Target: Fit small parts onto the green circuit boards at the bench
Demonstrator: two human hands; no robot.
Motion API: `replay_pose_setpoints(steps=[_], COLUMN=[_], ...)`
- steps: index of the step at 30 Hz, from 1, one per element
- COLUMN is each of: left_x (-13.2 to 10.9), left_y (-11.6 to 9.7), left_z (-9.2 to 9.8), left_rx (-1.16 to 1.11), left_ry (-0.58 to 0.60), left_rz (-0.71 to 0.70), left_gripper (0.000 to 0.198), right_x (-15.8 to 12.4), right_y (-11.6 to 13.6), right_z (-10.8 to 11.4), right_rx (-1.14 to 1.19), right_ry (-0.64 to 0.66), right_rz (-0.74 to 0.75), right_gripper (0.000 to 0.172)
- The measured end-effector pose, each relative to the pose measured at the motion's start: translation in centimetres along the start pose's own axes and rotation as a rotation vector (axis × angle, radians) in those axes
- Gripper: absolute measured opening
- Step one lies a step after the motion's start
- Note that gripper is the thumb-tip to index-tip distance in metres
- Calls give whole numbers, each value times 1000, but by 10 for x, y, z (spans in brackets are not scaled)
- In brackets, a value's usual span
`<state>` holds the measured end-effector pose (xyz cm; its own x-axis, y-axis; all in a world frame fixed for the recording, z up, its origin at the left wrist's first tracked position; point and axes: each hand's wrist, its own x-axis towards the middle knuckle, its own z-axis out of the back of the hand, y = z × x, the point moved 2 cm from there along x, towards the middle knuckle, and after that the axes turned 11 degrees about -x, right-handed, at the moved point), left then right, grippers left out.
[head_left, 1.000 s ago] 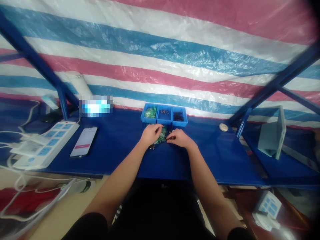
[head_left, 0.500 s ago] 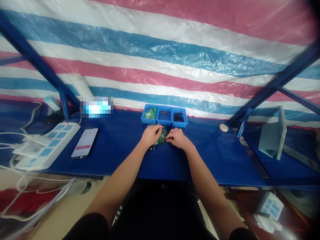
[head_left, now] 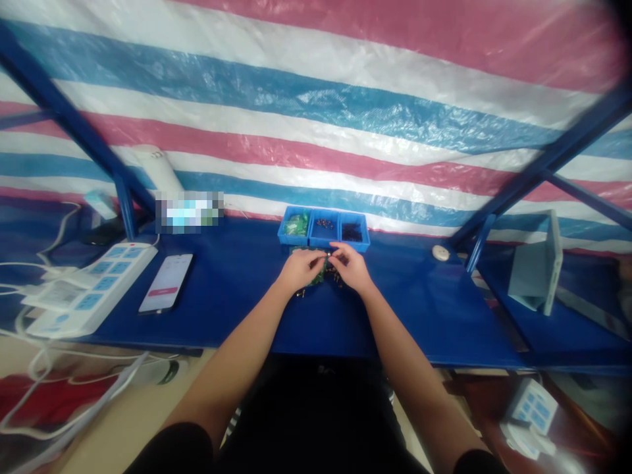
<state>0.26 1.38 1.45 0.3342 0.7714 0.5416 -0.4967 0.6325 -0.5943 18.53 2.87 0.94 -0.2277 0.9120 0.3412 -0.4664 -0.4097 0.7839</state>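
Observation:
My left hand [head_left: 300,268] and my right hand [head_left: 349,264] meet fingertip to fingertip over the blue table, just in front of the bins. Both are pinched closed around something tiny and shiny between them, too small to name. Green pieces [head_left: 316,279] lie under and beside my left hand, partly covered by it. Small dark and brass-coloured parts [head_left: 338,280] are below my right fingers. A few more brass-coloured bits [head_left: 301,294] rest on the table nearer to me.
Three joined blue bins [head_left: 324,242] hold green pieces in clear wrap, small copper-coloured parts and dark parts. Left are a phone [head_left: 166,283] and a white power strip [head_left: 93,293] with cables. A round white object [head_left: 440,253] and a grey tablet-like panel [head_left: 550,263] stand right.
My right hand has lifted off the green pieces and moved up and left. Its fingertips now meet those of my left hand, uncovering small parts below.

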Motion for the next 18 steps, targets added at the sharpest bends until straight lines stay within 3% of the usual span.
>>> replay_pose_setpoints(steps=[11,18], left_x=[0,1], left_y=[1,0], left_z=[-3,2], left_rx=[3,-22], left_ry=[15,-5], left_rz=[-25,-1], left_gripper=[23,26], right_x=[-1,-2], right_y=[-2,1], right_z=[-11,-11], right_rx=[290,324], right_ry=[-29,-13], right_rz=[-185,-104], right_gripper=[35,37])
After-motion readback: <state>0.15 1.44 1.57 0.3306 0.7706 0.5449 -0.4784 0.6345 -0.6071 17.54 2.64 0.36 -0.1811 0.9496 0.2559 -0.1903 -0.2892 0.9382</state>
